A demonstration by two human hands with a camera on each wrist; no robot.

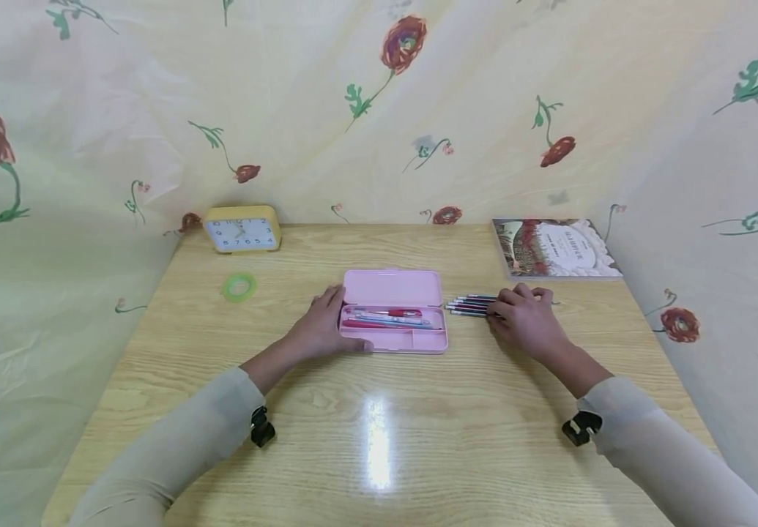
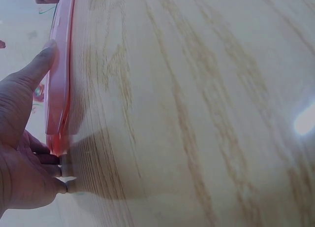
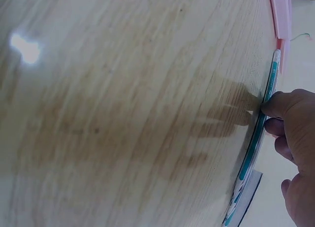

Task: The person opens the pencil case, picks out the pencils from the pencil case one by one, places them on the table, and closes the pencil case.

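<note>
A pink pencil case [image 1: 394, 288] lies with its lid folded back on the wooden table. Several pens and pencils [image 1: 388, 319] fill its rear compartment; the front compartments hold nothing visible. My left hand [image 1: 323, 326] grips the case's left end, thumb [image 2: 43, 64] along the front wall and fingers round the side. To the right of the case, a row of several pencils [image 1: 469, 305] lies side by side, their ends toward it. My right hand [image 1: 527, 322] is over their right part, thumb and curled fingers holding them, with a green pencil [image 3: 256, 133] nearest the right wrist camera.
A yellow clock [image 1: 242, 229] stands at the back left, with a roll of green tape [image 1: 239, 287] in front of it. At the back right lies a book [image 1: 556, 248] with a floral cover. Flower-patterned cloth [image 1: 313, 110] hangs behind the table [image 1: 326, 439] and at its sides.
</note>
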